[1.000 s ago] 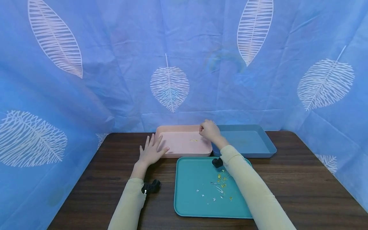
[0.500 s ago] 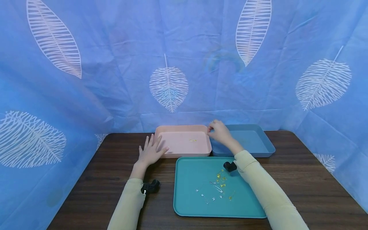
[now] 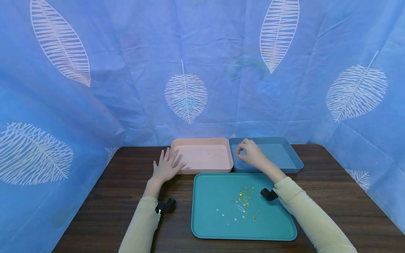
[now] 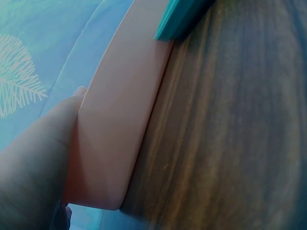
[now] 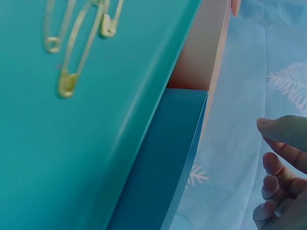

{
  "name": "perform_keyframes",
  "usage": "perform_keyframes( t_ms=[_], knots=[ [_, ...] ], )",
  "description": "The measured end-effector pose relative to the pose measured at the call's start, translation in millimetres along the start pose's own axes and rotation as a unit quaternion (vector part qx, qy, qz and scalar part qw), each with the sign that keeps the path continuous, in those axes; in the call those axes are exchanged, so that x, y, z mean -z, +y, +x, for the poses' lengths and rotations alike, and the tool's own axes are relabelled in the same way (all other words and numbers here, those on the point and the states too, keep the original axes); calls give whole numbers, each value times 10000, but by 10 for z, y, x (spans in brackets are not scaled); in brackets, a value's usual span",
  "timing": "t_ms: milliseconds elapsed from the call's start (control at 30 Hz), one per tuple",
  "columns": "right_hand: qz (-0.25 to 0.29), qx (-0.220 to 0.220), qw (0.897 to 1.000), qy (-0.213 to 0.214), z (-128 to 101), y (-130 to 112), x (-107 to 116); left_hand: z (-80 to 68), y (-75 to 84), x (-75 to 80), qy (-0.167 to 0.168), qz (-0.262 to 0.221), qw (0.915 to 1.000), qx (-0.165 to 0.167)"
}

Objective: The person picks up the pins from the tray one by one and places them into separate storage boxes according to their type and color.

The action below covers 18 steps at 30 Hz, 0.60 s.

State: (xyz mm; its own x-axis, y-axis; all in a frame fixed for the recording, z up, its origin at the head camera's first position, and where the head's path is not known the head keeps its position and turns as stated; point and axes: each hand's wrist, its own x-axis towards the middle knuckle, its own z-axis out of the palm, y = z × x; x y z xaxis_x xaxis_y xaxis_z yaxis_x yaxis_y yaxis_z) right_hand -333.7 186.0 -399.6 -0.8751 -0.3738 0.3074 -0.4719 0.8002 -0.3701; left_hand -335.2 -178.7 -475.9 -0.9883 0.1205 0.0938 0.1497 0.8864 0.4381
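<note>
My left hand (image 3: pixel 164 168) rests with spread fingers at the left wall of the pink tray (image 3: pixel 202 170). In the left wrist view that hand (image 4: pixel 33 158) lies along the tray's rim. A gold safety pin (image 3: pixel 212 154) lies inside the pink tray. My right hand (image 3: pixel 251 153) is over the blue tray (image 3: pixel 278 154), thumb and index tips close together in a loose ring. Nothing shows between these fingertips (image 5: pixel 266 123) in the right wrist view. Several gold safety pins (image 3: pixel 246 204) and silver safety pins (image 3: pixel 240 208) lie scattered on the teal tray (image 3: pixel 209 189).
The pink and blue trays stand side by side at the back of the dark wooden table (image 3: pixel 329 200). In front of them lies the teal tray. A blue leaf-patterned curtain (image 3: pixel 221 95) hangs behind and at both sides.
My right hand has moved right and toward me, from the pink tray's right edge to over the blue tray. The left hand has stayed where it was.
</note>
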Motion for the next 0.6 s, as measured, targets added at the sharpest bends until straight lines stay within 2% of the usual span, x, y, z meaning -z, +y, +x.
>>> perform_keyframes(
  t_ms=[400, 600],
  knots=[
    [-110, 691, 9975, -82, -367, -77, 52, -16, 8, 15, -63, -48, 10000, 28],
    [10, 1226, 9916, -423, -511, -30, 1, -12, 3, 8, -32, -54, 10000, 22]
  ],
)
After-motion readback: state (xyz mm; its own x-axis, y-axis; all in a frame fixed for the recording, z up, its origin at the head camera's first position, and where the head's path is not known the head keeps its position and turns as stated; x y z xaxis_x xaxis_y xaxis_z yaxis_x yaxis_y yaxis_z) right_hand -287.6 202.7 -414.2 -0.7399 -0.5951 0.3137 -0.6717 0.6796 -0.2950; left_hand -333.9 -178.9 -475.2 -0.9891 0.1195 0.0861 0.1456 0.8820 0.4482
